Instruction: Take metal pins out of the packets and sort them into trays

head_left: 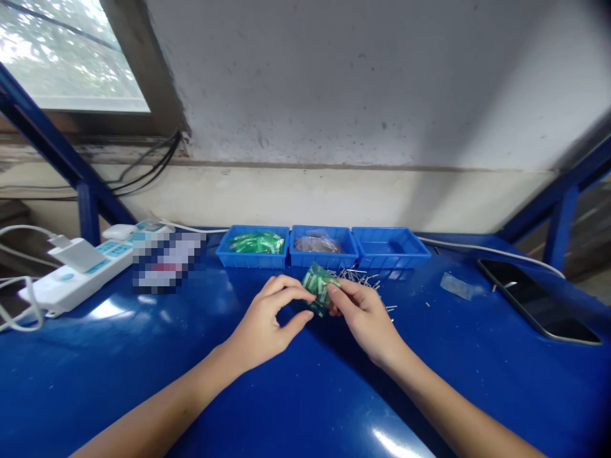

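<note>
My right hand pinches a small clear plastic bag with green pieces inside, holding it above the blue table. On its left side my left hand has thumb and forefinger apart, their tips at the bag's edge; whether they touch it is hard to tell. Behind the bag, several loose silvery metal pins lie scattered, partly hidden by my right hand. Further back stand a blue bin with green packets, a blue bin with clear bags and a third blue bin.
At left lie a white power strip with a plugged-in charger and a pixelated flat item. To the right are a clear plastic piece and a dark phone. Blue frame bars rise at both sides before the wall.
</note>
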Tool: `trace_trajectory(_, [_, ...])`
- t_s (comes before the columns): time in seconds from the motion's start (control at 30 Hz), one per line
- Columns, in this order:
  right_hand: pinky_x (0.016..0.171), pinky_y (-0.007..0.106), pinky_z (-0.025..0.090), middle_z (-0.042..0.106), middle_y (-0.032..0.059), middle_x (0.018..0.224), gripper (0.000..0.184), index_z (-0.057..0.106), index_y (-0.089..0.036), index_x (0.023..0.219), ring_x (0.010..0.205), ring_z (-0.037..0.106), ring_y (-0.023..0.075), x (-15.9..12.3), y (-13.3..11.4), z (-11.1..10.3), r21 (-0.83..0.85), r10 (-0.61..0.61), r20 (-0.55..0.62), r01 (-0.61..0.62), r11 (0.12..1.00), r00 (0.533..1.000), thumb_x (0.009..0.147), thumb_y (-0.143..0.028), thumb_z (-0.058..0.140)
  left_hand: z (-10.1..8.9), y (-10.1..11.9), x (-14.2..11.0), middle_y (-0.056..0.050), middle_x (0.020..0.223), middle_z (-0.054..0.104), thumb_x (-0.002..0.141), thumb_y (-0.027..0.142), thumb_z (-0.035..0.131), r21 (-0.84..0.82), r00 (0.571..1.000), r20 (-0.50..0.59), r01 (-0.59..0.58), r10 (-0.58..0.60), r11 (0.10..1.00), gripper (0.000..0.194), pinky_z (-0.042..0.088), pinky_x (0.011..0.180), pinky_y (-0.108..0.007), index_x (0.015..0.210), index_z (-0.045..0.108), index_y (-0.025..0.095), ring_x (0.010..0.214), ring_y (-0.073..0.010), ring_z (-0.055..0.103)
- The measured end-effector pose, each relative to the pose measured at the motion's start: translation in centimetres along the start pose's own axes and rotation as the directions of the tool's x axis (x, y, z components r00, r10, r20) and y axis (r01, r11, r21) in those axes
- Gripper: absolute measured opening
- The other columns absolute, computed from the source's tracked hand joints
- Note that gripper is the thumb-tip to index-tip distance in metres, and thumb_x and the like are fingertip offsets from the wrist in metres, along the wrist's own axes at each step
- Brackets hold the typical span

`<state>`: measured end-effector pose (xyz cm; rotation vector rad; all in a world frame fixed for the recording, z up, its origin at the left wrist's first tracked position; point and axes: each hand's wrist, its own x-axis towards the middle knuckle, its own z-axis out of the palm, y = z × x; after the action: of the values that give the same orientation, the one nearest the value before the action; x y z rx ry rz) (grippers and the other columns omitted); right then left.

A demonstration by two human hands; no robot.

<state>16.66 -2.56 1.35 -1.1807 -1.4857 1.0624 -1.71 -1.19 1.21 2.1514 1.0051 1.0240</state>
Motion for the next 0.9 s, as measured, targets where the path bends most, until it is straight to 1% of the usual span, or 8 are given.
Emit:
trace_trajectory(0.07, [0.063,0.028,0.042,0.062,0.0021,0.07,0.025,0.069,-0.02,0.091,0.064,0.054,0.0154,-0.27,-0.16,0.06,-0.177,-0.139,0.014,0.14,0.974,0.99,0.089,-0.033,0.048,-0.08,-0.17,0.2,-0.006,0.091,0.062,0.087,0.033,0.053,-0.201,0.984,0.044,0.177,-0.172,0.963,0.02,0.043,0.078,-0.033,0.095,0.065,0.02,0.085,-0.0193,0.056])
trace_trajectory(0.17, [0.066,0.031,0.045,0.066,0.0042,0.075,0.029,0.065,-0.022,0.111,0.066,0.057,0.0169,-0.67,-0.1,0.22,-0.373,-0.283,0.087,0.294,0.88,0.955,0.089,-0.028,0.046,-0.12,-0.58,0.45,-0.006,0.077,0.061,0.091,0.05,0.039,-0.527,0.906,0.141,0.41,-0.399,0.744,0.043,0.042,0.065,-0.028,0.086,0.064,0.016,0.07,-0.0163,0.055])
trace_trajectory(0.3, [0.062,0.03,0.045,0.061,0.005,0.076,0.035,0.06,-0.021,0.119,0.066,0.055,0.0162,-0.84,0.37,0.27,-0.449,-0.365,0.143,0.389,0.805,0.92,0.088,-0.02,0.044,-0.05,-0.94,0.6,-0.002,0.071,0.058,0.087,0.048,0.049,-0.692,0.841,0.216,0.491,-0.497,0.53,0.036,0.039,0.056,-0.024,0.079,0.062,0.015,0.061,-0.0124,0.052])
trace_trajectory(0.37, [0.065,0.03,0.046,0.06,0.0052,0.083,0.04,0.06,-0.022,0.119,0.071,0.055,0.0158,-0.78,0.45,0.21,-0.419,-0.377,0.151,0.405,0.813,0.914,0.084,-0.012,0.042,-0.04,-0.94,0.65,0.0,0.07,0.055,0.084,0.04,0.057,-0.673,0.853,0.16,0.462,-0.496,0.577,0.025,0.038,0.055,-0.022,0.079,0.061,0.016,0.061,-0.0112,0.051])
trace_trajectory(0.47, [0.072,0.03,0.047,0.059,0.0063,0.099,0.039,0.063,-0.023,0.112,0.083,0.057,0.0165,-0.59,0.24,0.1,-0.334,-0.312,0.114,0.333,0.882,0.943,0.081,-0.009,0.043,-0.11,-0.81,0.65,0.002,0.069,0.054,0.084,0.032,0.059,-0.521,0.897,-0.031,0.363,-0.442,0.773,0.015,0.039,0.058,-0.023,0.081,0.06,0.018,0.063,-0.0113,0.051])
trace_trajectory(0.6, [0.072,0.028,0.046,0.054,0.0071,0.105,0.023,0.066,-0.021,0.097,0.092,0.054,0.0179,-0.24,0.02,-0.07,-0.102,-0.114,0.042,0.118,0.988,0.993,0.087,-0.032,0.049,-0.29,-0.55,0.38,-0.002,0.08,0.061,0.084,0.023,0.058,-0.096,0.969,-0.23,0.069,-0.09,0.993,0.009,0.044,0.065,-0.027,0.09,0.065,0.02,0.071,-0.0143,0.055])
trace_trajectory(0.73, [0.064,0.026,0.043,0.055,0.0029,0.078,0.035,0.064,-0.018,0.082,0.073,0.053,0.0145,0.03,0.19,-0.11,0.189,0.025,0.114,-0.046,0.981,0.993,0.091,-0.043,0.042,-0.3,-0.44,-0.03,-0.004,0.086,0.062,0.084,0.016,0.058,0.197,0.955,-0.184,-0.197,0.233,0.96,0.014,0.045,0.075,-0.031,0.093,0.067,0.023,0.081,-0.0173,0.056])
trace_trajectory(0.9, [0.059,0.025,0.041,0.053,-0.0009,0.063,0.024,0.063,-0.016,0.081,0.06,0.05,0.0119,0.02,0.0,0.08,0.159,0.052,0.089,-0.066,0.985,0.995,0.088,-0.034,0.049,-0.27,-0.14,-0.09,-0.005,0.096,0.059,0.085,0.016,0.054,0.182,0.972,-0.15,-0.155,0.183,0.971,0.015,0.042,0.085,-0.034,0.093,0.066,0.022,0.094,-0.0197,0.054])
